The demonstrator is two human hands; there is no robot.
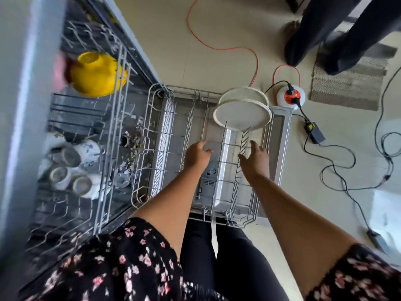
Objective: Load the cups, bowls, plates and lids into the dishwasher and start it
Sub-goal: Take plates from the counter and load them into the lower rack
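Head view: L hand point(198, 153) loosely curled, R hand point(258, 155) fingers spread, both hovering over lower rack point(149, 118), holding nothing. Two white plates point(242, 115) standing far right in tines; prob. stiff, slick, breakable, so gripping by rims.

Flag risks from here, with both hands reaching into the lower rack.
1. The two white plates stand close together at the far end of the lower rack. A jolt to the rack could knock them together or tip them.
2. The left hand and right hand, both empty, reach among upright wire tines, so a finger may snag.
3. The cable reel and orange cord lie on the floor by the rack's far corner: likely a trip and drip hazard.
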